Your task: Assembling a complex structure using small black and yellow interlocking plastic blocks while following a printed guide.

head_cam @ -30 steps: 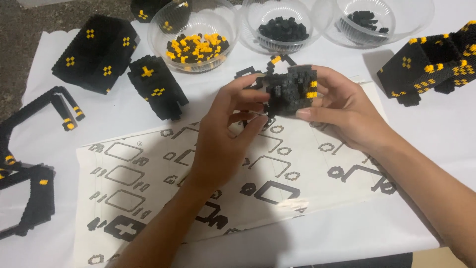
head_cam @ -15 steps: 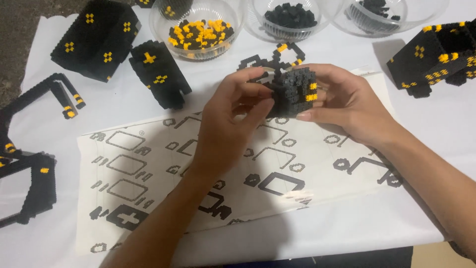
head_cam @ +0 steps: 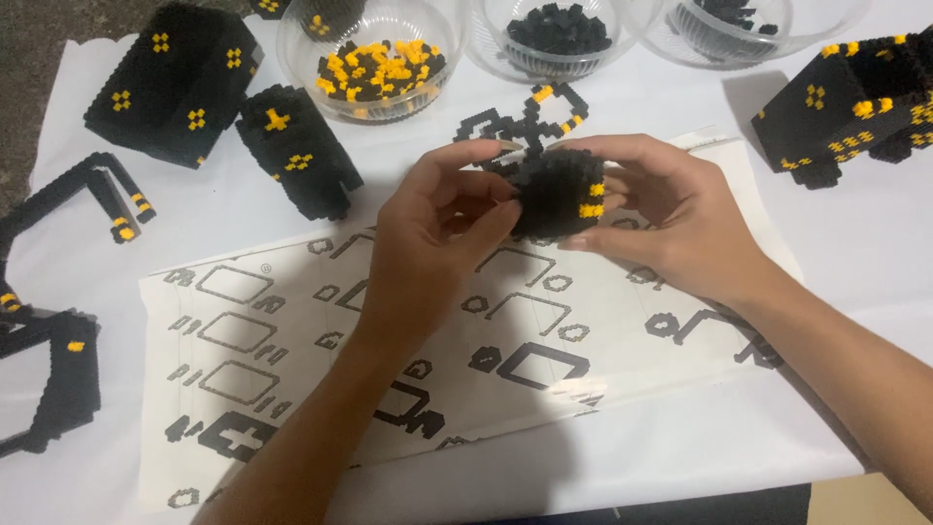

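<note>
- The left hand (head_cam: 428,243) and the right hand (head_cam: 661,219) together grasp a small black brick block (head_cam: 557,192), held above the upper middle of the instruction sheet (head_cam: 292,360).
- The block is roughly cubic and studded, built of tiny matte black bricks, with a few yellow bricks on its right face.
- The left hand's thumb and fingertips pinch the block's left side; the right hand's fingers curl over its top and right side, thumb below.
- The instruction sheet is a wide white paper, slightly creased, printed with black and grey outline diagrams of rectangles and small pieces; it lies on a white table cover (head_cam: 680,457).
- Just behind the block lies a flat openwork piece (head_cam: 530,122) of black bricks with yellow tips.
- Three clear, round plastic bowls stand along the far edge: the bowl of yellow and black bricks (head_cam: 374,63), the middle bowl of black bricks (head_cam: 554,34), and a right bowl (head_cam: 748,24), cut off by the frame.
- At far left sits a large black boxy build (head_cam: 170,83) with yellow cross marks; beside it a smaller black block build (head_cam: 296,151), tilted.
- A black and yellow build (head_cam: 855,107) stands at far right.
- Thin black frame pieces (head_cam: 58,292) lie at the left edge.
</note>
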